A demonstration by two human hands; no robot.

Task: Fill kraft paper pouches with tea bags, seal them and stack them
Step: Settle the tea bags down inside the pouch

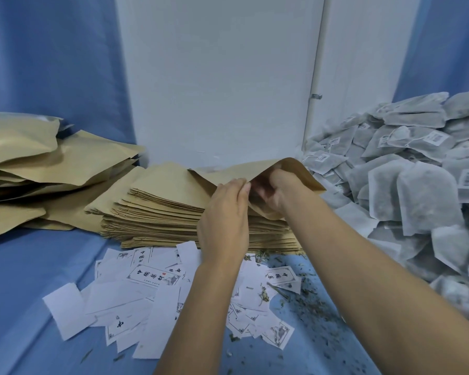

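A kraft paper pouch [298, 171] is lifted above the stack of flat empty pouches [163, 212] in the middle. My left hand [225, 220] pinches the near edge of the pouch's mouth. My right hand [274, 190] has its fingers curled on the other side of the mouth, partly inside it. A big heap of grey tea bags [406, 185] with small printed tags lies to the right. Filled, bulging pouches [33, 163] are piled at the left.
White printed labels and backing papers [152, 290] lie scattered on the blue cloth [25, 293] in front of the stack. Loose tea leaf bits [303, 301] are strewn at the right front. A white wall [220, 77] and blue curtains stand behind.
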